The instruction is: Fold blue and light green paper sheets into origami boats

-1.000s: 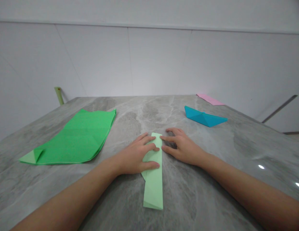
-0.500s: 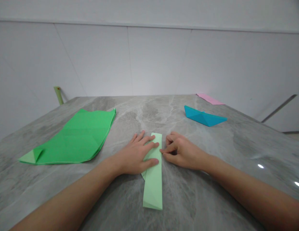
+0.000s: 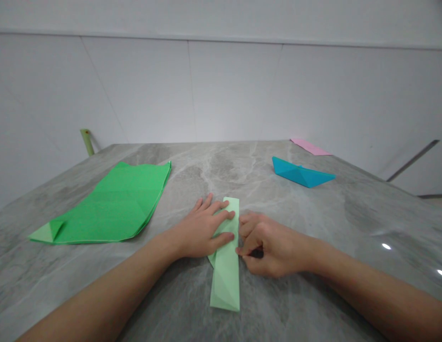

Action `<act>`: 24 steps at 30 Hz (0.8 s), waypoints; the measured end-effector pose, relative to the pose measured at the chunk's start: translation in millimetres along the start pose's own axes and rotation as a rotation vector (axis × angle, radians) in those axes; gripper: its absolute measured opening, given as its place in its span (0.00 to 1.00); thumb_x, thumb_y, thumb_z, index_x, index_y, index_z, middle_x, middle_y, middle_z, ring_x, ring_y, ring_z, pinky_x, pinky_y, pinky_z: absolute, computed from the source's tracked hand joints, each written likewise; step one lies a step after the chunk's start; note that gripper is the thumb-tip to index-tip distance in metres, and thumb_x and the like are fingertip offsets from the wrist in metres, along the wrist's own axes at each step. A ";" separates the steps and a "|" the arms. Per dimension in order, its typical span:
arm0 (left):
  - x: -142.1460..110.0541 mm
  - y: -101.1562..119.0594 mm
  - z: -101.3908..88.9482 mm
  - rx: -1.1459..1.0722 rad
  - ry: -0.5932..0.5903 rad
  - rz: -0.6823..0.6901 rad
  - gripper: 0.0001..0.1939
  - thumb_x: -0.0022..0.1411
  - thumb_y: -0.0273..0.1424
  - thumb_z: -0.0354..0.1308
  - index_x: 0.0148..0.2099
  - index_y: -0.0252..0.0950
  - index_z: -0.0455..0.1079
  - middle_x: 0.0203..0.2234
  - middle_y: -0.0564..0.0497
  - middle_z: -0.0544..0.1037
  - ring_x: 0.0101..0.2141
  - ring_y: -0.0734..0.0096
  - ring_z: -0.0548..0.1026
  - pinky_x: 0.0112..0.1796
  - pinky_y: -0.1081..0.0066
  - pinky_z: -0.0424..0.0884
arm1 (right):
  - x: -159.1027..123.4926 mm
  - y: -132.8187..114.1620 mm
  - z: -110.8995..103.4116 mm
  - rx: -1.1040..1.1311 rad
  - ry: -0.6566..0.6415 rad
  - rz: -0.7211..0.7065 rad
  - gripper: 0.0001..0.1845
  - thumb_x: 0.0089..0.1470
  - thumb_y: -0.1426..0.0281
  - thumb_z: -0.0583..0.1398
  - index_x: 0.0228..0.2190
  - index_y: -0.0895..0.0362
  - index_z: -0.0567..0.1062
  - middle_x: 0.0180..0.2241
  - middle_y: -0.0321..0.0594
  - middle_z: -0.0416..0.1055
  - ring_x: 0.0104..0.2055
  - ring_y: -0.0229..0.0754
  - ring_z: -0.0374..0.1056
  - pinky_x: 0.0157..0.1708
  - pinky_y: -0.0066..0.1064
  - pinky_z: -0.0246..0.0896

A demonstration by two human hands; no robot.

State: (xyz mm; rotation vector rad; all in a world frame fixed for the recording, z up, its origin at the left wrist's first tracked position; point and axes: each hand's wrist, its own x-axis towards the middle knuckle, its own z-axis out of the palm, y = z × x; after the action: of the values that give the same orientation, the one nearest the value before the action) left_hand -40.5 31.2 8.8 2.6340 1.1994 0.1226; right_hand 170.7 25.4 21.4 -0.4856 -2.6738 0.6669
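A pale green folded paper strip [image 3: 226,280] lies lengthwise in front of me on the table. My left hand [image 3: 204,230] rests flat across its upper left part with the fingers spread, hiding some of the strip. A small corner of the same paper pokes out on the left below the palm. At the strip's right edge, my right hand [image 3: 270,244] has thumb and index finger pinched together on the folded edge, with the other fingers curled in.
A stack of bright green paper [image 3: 117,204] with one folded corner lies on the left. A blue paper boat [image 3: 302,173] sits at the back right, with pink paper [image 3: 311,147] beyond it at the edge of the grey marbled table [image 3: 221,166]. A white wall [image 3: 221,90] rises behind.
My right hand has slid toward me along the strip's right edge, from near the upper part to about its middle. The left hand has stayed in place.
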 end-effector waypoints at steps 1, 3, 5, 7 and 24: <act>0.3 0.0 0.3 0.001 -0.001 -0.002 0.29 0.66 0.47 0.47 0.65 0.40 0.58 0.66 0.42 0.55 0.65 0.34 0.46 0.60 0.38 0.48 | -0.4 -1.4 1.0 0.006 -0.018 -0.018 0.14 0.41 0.80 0.57 0.14 0.58 0.58 0.16 0.28 0.54 0.24 0.33 0.50 0.37 0.30 0.53; 1.0 0.0 0.5 0.002 -0.006 -0.006 0.30 0.66 0.47 0.47 0.66 0.41 0.57 0.66 0.42 0.54 0.65 0.34 0.45 0.60 0.38 0.48 | -1.1 -4.2 3.0 0.017 -0.049 -0.054 0.13 0.40 0.80 0.57 0.14 0.58 0.59 0.16 0.28 0.55 0.24 0.33 0.50 0.39 0.30 0.54; 1.8 -0.2 0.6 0.005 -0.005 -0.006 0.30 0.66 0.48 0.47 0.66 0.41 0.56 0.67 0.42 0.53 0.65 0.35 0.45 0.60 0.38 0.48 | -1.9 -6.8 5.4 0.024 -0.071 -0.090 0.13 0.40 0.79 0.57 0.14 0.57 0.59 0.16 0.28 0.54 0.25 0.33 0.51 0.40 0.30 0.55; 2.3 -0.5 0.7 0.012 -0.002 -0.003 0.31 0.66 0.49 0.46 0.66 0.42 0.56 0.67 0.42 0.53 0.66 0.35 0.44 0.60 0.38 0.47 | -2.8 -9.2 8.2 0.027 -0.097 -0.120 0.14 0.40 0.79 0.58 0.13 0.57 0.58 0.16 0.29 0.54 0.26 0.34 0.52 0.40 0.30 0.56; 3.0 -0.1 0.5 0.039 -0.015 -0.015 0.32 0.67 0.50 0.44 0.67 0.44 0.53 0.67 0.44 0.51 0.66 0.38 0.42 0.60 0.40 0.46 | -4.5 -23.8 22.1 0.078 -0.178 -0.282 0.05 0.43 0.74 0.63 0.19 0.56 0.74 0.15 0.29 0.63 0.26 0.36 0.55 0.36 0.32 0.53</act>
State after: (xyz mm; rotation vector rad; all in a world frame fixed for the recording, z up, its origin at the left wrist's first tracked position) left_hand -38.5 33.4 8.2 2.6535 1.2283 0.0772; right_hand 160.0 -4.7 13.8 -0.0264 -2.7920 0.7552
